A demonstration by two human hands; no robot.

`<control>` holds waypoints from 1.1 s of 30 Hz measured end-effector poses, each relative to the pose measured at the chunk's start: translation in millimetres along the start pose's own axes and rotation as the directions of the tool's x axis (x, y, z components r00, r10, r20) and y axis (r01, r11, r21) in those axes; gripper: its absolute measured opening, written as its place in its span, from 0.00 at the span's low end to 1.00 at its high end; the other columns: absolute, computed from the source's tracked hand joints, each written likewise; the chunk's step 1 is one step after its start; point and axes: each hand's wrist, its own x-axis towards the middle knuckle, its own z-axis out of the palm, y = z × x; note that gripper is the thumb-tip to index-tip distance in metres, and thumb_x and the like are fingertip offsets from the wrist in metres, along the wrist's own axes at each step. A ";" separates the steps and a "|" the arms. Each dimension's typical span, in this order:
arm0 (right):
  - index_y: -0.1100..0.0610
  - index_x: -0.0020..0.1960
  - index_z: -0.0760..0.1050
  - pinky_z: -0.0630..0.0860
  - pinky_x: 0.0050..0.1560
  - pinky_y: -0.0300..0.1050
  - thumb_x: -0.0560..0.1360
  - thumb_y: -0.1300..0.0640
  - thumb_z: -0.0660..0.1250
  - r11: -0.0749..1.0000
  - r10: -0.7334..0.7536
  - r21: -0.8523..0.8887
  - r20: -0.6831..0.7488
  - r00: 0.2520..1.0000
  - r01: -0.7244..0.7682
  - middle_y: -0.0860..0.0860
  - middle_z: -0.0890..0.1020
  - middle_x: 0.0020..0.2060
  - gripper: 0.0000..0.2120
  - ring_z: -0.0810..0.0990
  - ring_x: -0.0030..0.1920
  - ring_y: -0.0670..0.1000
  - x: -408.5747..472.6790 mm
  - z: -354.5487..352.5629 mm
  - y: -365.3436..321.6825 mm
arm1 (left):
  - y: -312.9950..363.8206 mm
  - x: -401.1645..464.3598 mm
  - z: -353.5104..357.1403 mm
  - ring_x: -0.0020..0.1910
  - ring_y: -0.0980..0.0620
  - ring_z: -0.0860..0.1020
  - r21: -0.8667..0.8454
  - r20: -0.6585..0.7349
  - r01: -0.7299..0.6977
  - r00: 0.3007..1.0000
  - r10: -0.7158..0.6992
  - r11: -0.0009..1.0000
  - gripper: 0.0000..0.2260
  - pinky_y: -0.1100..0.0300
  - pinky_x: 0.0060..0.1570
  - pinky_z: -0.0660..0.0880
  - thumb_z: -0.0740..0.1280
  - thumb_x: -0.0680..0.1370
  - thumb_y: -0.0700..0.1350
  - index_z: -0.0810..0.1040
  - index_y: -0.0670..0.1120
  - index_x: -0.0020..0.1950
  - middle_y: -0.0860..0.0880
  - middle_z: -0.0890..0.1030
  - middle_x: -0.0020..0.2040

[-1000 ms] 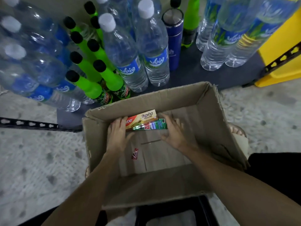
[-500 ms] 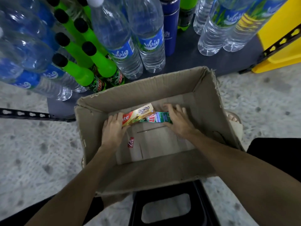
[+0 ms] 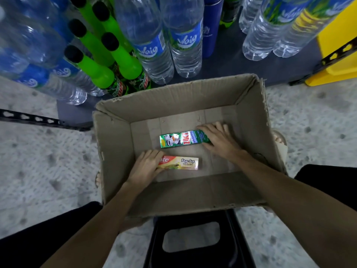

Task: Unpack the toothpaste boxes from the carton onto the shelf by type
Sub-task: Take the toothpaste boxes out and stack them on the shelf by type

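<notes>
An open brown carton (image 3: 119,151) stands on the floor in front of me. Inside it lie two toothpaste boxes. The green whitening box (image 3: 181,139) lies near the carton's middle, and my right hand (image 3: 220,139) grips its right end. The yellow and red box (image 3: 183,163) lies nearer to me, its left end held by my left hand (image 3: 146,167). The two boxes are apart from each other. The low dark shelf (image 3: 251,68) lies just beyond the carton's far wall.
Clear water bottles (image 3: 152,45) with blue labels, green bottles (image 3: 98,72) with black caps and a blue flask (image 3: 211,31) stand on the shelf. A yellow bin (image 3: 340,55) sits at far right. A black stool (image 3: 193,238) is below me. Speckled floor surrounds the carton.
Both boxes lay together by the carton's far wall. My left hand has pulled the yellow box toward me; the green one has come away from the far wall in my right hand.
</notes>
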 end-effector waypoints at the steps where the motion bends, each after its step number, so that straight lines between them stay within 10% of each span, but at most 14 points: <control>1: 0.50 0.77 0.65 0.61 0.56 0.50 0.76 0.46 0.70 1.000 -0.006 -0.001 0.011 1.000 0.006 0.49 0.71 0.71 0.31 0.67 0.63 0.53 3.4 0.1 -0.2 | 1.3 3.0 0.3 0.58 0.44 0.77 -0.023 0.003 0.019 1.000 -0.019 1.000 0.23 0.50 0.57 0.72 0.74 0.74 0.51 0.76 0.46 0.66 0.46 0.80 0.60; 19: 0.55 0.72 0.74 0.68 0.63 0.52 0.71 0.56 0.78 0.935 0.054 0.352 -0.028 0.998 -0.040 0.54 0.79 0.62 0.31 0.71 0.62 0.53 12.5 11.8 -9.4 | -12.0 3.0 29.5 0.61 0.48 0.72 -0.397 -0.139 0.186 0.956 -0.259 0.899 0.28 0.56 0.58 0.57 0.81 0.65 0.53 0.81 0.53 0.64 0.51 0.79 0.59; 25: 0.54 0.68 0.77 0.67 0.61 0.45 0.69 0.53 0.80 0.910 0.065 0.411 -0.011 0.998 -0.055 0.50 0.80 0.61 0.29 0.72 0.62 0.50 16.7 -3.3 -16.5 | -11.9 2.5 20.6 0.57 0.47 0.73 -0.541 -0.121 0.132 0.965 -0.232 0.831 0.28 0.53 0.57 0.68 0.83 0.64 0.51 0.83 0.51 0.62 0.51 0.78 0.56; 33: 0.50 0.65 0.79 0.70 0.60 0.42 0.64 0.53 0.83 0.891 0.107 0.449 -0.061 0.992 -0.068 0.46 0.80 0.57 0.30 0.72 0.58 0.47 -1.6 -69.4 -30.9 | -2.3 -24.5 -39.7 0.56 0.53 0.72 -0.559 -0.206 0.060 0.956 -0.209 0.827 0.27 0.73 0.58 0.61 0.82 0.65 0.54 0.81 0.56 0.63 0.55 0.73 0.56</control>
